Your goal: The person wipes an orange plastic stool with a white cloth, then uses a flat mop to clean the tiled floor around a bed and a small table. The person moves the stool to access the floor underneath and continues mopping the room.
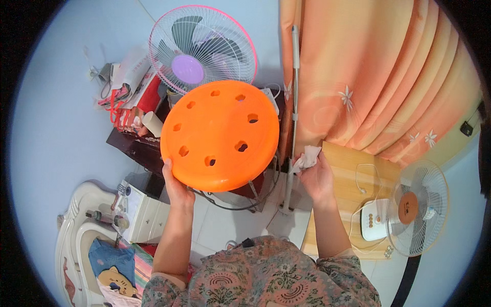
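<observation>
An orange round stool [217, 135] is held up in front of me, its seat tilted toward me and pierced by a ring of small clover-shaped holes. My left hand [176, 185] grips the seat's lower left rim, with the thumb on top and the other fingers hidden behind. Metal legs and a dark ring [232, 208] show below the seat. To the right of the stool, apart from it, my right hand [318, 176] is closed on a crumpled white tissue [308, 157].
A pink-rimmed fan [202, 48] stands behind the stool, by a dark cabinet [134, 149] with bags. A metal pole [295, 92] rises before the orange curtain [368, 77]. At right are a wooden table [335, 204] and a second fan [417, 207]; a white drawer unit [148, 220] sits left.
</observation>
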